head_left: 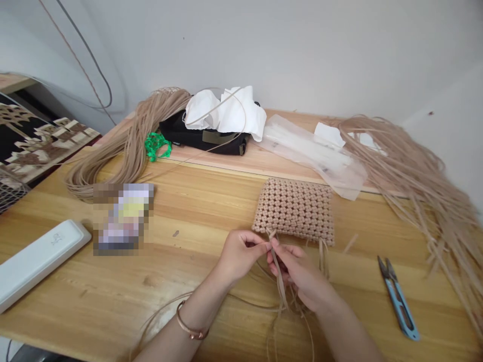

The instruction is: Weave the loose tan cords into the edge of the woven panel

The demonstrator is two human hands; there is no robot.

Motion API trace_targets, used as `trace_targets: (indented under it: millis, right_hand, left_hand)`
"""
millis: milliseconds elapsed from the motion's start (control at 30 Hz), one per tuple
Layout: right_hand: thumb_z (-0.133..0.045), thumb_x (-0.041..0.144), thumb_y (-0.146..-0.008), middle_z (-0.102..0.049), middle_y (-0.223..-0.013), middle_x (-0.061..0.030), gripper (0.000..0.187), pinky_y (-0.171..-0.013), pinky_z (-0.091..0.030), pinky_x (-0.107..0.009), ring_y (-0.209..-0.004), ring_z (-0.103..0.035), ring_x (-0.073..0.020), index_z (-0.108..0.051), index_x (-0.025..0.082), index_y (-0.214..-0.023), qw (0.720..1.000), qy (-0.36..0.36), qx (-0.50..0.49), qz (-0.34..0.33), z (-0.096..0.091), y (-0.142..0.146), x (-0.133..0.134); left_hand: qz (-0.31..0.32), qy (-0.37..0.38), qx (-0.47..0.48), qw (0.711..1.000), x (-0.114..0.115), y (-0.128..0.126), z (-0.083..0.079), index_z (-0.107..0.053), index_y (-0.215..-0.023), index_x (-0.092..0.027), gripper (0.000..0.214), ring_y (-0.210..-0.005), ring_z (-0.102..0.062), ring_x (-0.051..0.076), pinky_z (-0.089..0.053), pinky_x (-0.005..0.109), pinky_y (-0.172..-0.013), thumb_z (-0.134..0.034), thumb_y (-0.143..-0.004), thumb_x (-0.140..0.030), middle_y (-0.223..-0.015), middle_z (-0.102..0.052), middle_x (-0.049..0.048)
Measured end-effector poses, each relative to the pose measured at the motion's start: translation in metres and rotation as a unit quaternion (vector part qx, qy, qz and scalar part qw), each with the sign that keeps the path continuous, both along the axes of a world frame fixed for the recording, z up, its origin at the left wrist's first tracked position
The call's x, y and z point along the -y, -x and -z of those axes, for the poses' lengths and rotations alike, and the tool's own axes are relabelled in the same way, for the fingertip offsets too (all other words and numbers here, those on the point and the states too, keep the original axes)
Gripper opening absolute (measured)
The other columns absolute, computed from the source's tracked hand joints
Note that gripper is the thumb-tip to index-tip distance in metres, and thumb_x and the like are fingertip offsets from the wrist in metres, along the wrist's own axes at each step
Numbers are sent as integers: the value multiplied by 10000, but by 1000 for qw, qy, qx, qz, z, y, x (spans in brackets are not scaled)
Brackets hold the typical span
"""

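Observation:
A woven tan mat [295,208] lies flat on the wooden table [196,211], with loose strands hanging from its near edge. My left hand [241,254] pinches a tan strand [279,281] at the mat's near left corner. My right hand [298,276] is closed on the same bunch of strands just beside it, fingertips almost touching the left hand's. A thin bracelet sits on my left wrist. More strands trail off the table's front edge under my hands.
Blue thread snips [400,299] lie to the right. A large bundle of tan strips [422,176] spreads at the right, another coil [124,146] at the back left. A black bag [204,136] with white cloth, a clear plastic bag [320,156], a white case [35,261] and green ribbon [156,145] also lie around.

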State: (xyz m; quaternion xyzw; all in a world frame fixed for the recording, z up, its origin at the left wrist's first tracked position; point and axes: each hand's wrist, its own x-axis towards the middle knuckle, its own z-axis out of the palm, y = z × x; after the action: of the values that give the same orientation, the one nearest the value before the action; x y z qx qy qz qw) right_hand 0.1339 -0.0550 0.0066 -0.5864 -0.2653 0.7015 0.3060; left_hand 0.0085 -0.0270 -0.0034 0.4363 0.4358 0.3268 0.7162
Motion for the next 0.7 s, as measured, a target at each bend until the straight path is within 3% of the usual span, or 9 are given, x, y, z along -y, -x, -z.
trace_targets:
  millis: [167, 467, 700]
  right_hand:
    - [-552, 542, -662, -421, -401, 56, 405, -363, -134, -181, -360, -258, -42, -473, 161, -548, 999, -15, 23, 44, 5, 9, 2]
    - [-516, 518, -701, -407, -410, 56, 391, -404, -182, -198, -390, -273, -57, -477, 163, -540, 996, -67, 45, 47, 11, 12, 3]
    - [-507, 516, -698, -337, -394, 78, 376, -416, -147, -205, -377, -214, -53, -545, 150, -624, 994, -65, 75, 44, 8, 12, 3]
  left_hand:
    - [-10, -51, -123, 991, 0, 6, 0, -647, -572, -121, 210, -563, -581, 155, -436, 249, -572, -573, -695, -274, -563, -652, 53]
    - [-55, 34, -89, 994, 5, 14, -3, -650, -576, -118, 211, -407, -376, 53, -308, 190, -435, -639, -625, -324, -437, -530, -19]
    - [-91, 51, -57, 993, 6, 14, -3, -664, -593, -114, 154, -560, -543, 109, -407, 214, -540, -686, -572, -265, -628, -659, 55]
